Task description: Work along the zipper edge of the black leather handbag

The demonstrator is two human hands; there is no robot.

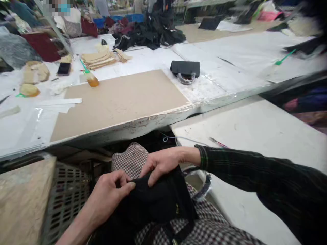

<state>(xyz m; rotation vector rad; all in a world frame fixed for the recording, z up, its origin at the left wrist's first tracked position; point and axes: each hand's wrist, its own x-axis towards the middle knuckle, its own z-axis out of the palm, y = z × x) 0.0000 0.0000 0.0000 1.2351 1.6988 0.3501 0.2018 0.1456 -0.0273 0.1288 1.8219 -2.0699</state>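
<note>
A long white worktable [217, 47] crosses the room, a beige board [122, 98] lying along its near edge; on the board's far left corner leans a green-nozzled bottle [92, 81] with amber liquid inside; a second bottle [29, 90], also holding some amber liquid, lies farther left; a dark handbag [185, 68] sits just beyond the board's right side, its contents hidden; blue bins [135, 17] stand far back, too blurred to read.

Below the table at left is a slotted plastic crate [67, 197]; what it holds cannot be made out; near it the black cloth piece [158, 200] lies over the person's lap, on checked fabric [131, 158]; the left hand [109, 190] pinches its upper edge between thumb and fingers; the right hand [163, 165] grips the same edge, thumb on top; a plastic-wrapped curved handle [206, 185] shows just beside the piece.
</note>
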